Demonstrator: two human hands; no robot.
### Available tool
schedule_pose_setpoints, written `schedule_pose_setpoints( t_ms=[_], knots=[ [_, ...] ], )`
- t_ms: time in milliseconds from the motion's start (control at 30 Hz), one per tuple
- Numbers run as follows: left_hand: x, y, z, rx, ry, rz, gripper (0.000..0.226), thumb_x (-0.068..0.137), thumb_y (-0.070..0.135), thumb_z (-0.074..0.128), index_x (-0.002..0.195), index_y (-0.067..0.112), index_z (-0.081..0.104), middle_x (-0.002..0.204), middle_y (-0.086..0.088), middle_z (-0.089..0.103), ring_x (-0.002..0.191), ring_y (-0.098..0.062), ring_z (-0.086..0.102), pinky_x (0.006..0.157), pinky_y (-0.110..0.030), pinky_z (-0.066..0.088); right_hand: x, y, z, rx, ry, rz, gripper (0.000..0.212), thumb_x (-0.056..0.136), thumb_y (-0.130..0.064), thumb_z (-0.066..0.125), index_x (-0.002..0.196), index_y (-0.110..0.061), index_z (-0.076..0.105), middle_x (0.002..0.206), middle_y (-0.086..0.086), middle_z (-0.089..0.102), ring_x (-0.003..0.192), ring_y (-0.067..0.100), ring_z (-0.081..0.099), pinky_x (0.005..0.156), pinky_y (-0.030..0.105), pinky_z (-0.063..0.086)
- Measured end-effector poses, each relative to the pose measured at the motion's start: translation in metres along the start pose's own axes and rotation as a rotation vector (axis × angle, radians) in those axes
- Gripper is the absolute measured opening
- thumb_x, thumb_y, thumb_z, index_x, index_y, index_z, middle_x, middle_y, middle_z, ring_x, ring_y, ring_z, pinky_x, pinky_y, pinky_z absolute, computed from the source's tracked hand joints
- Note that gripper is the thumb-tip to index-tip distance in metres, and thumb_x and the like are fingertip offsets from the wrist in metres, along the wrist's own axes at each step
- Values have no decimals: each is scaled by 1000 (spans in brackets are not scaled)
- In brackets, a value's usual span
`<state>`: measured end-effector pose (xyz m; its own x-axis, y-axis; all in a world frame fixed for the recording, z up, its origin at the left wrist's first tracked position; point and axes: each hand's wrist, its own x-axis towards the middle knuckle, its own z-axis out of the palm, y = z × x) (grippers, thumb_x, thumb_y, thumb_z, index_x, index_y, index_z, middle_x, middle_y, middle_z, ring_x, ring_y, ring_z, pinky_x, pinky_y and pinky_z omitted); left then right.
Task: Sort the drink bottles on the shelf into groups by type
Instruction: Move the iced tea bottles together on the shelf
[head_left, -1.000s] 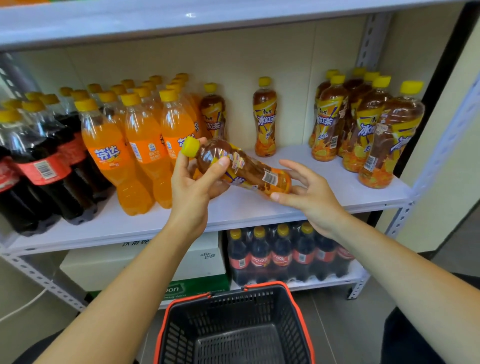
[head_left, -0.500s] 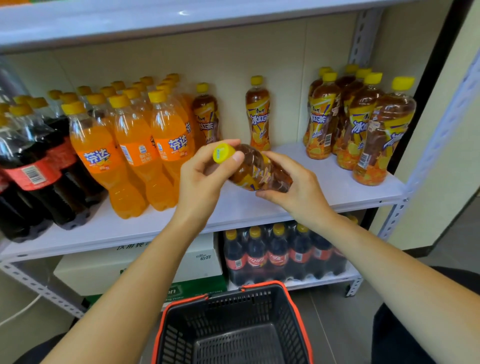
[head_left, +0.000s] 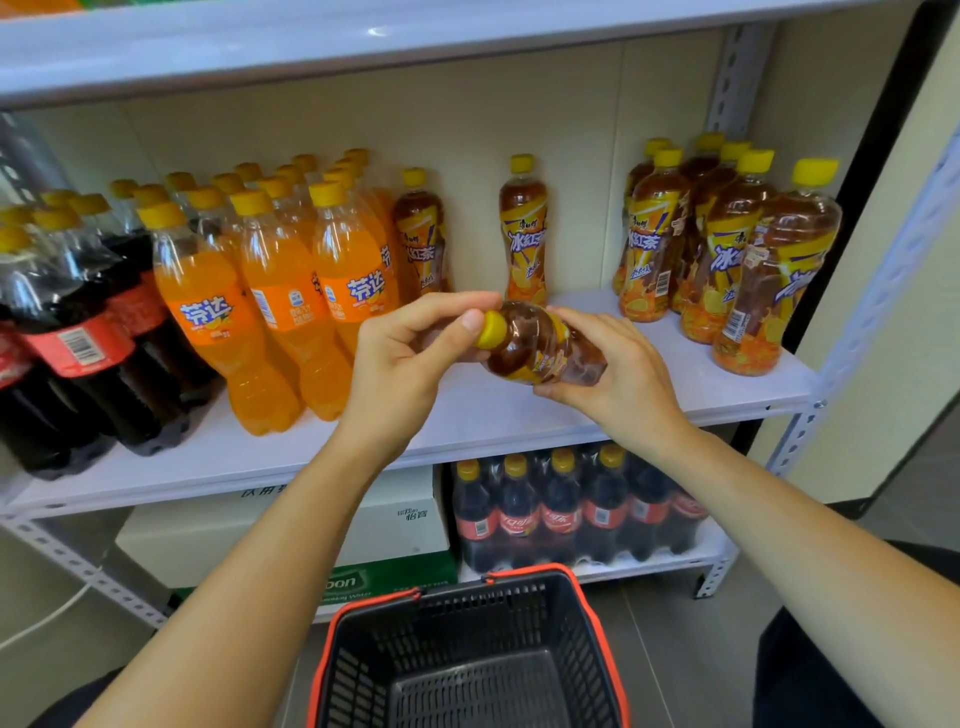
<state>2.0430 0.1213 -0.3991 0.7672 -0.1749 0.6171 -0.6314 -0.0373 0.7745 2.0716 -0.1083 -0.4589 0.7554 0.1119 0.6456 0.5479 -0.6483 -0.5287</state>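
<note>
Holding the iced tea bottle (head_left: 540, 348) sideways just above the middle shelf (head_left: 519, 415), cap end pointing left and a bit near, base off to the right. The right hand (head_left: 618, 374) is wrapped round the body from the right and underneath. The left hand (head_left: 410, 364) just pinches the yellow cap (head_left: 491, 329) with thumb and forefinger. So the right hand is nearer where it belongs, I'd say: the iced tea group (head_left: 727, 249) stands at the shelf's right end. There's bare shelf between the hands and that group. A lone iced tea bottle (head_left: 523, 228) stands at the back and the orange soda bottles (head_left: 280, 291) crowd the left, so going right looks easiest. It needs tipping upright first.
</note>
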Motion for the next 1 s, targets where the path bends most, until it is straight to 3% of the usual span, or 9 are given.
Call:
schedule_pose_setpoints(
  t_ms=[200,333,467,567,633,700,800,900,1000],
  knots=[
    [1,-6,3,-229,-6,-96,23,96,15,65,110,27,79,116,-3,75,112,-21,68,83,-28,59,1,4,1,41,-30,26,76,73,-39,88,141,-28,55,122,-5,66,111,21,56,90,47,51],
    [1,-4,3,-176,-24,54,24,91,3,72,111,14,78,123,-6,74,122,-24,66,97,-32,54,2,2,1,162,-53,69,71,79,-36,85,142,-30,53,120,0,68,113,20,61,93,47,53],
    [3,2,5,-31,42,141,32,84,-7,76,113,8,72,116,-13,73,112,-21,71,91,-28,56,3,-2,1,237,-86,57,74,81,-30,85,146,-27,50,125,-2,66,119,19,60,99,42,52],
    [2,4,9,58,121,191,30,81,-5,81,108,5,73,107,-15,74,102,-15,72,84,-24,57,3,-2,3,204,-100,66,84,75,-24,88,147,-34,46,119,-4,66,108,19,61,88,43,55],
    [-1,3,12,140,198,227,23,80,-1,83,100,6,75,95,-10,73,90,-7,70,77,-17,54,4,1,4,219,-75,87,80,74,-19,88,144,-32,50,118,0,67,109,21,61,88,48,55],
    [-2,2,16,188,240,248,18,83,2,82,98,8,75,90,-1,72,85,-2,69,75,-14,52,5,2,4,315,-68,131,74,74,-15,88,139,-28,56,117,-2,68,110,17,61,92,43,54],
    [-1,-2,15,162,179,215,21,93,3,72,110,16,73,105,8,74,100,-6,71,87,-20,55,8,3,3,412,-58,166,65,74,-14,88,134,-21,62,109,-13,70,103,5,62,86,25,49],
    [-1,-13,7,168,66,142,26,95,5,69,119,18,72,117,9,75,113,-12,70,94,-22,54,8,1,2,522,-21,177,49,79,-16,86,123,-22,67,104,-6,74,96,15,67,84,30,55],
    [-4,-30,3,179,-29,19,30,93,7,72,116,26,72,122,6,72,118,-8,66,94,-20,53,8,-7,-1,717,-11,284,38,85,-14,81,119,-26,66,98,4,76,74,16,66,55,30,56]
  ],
)
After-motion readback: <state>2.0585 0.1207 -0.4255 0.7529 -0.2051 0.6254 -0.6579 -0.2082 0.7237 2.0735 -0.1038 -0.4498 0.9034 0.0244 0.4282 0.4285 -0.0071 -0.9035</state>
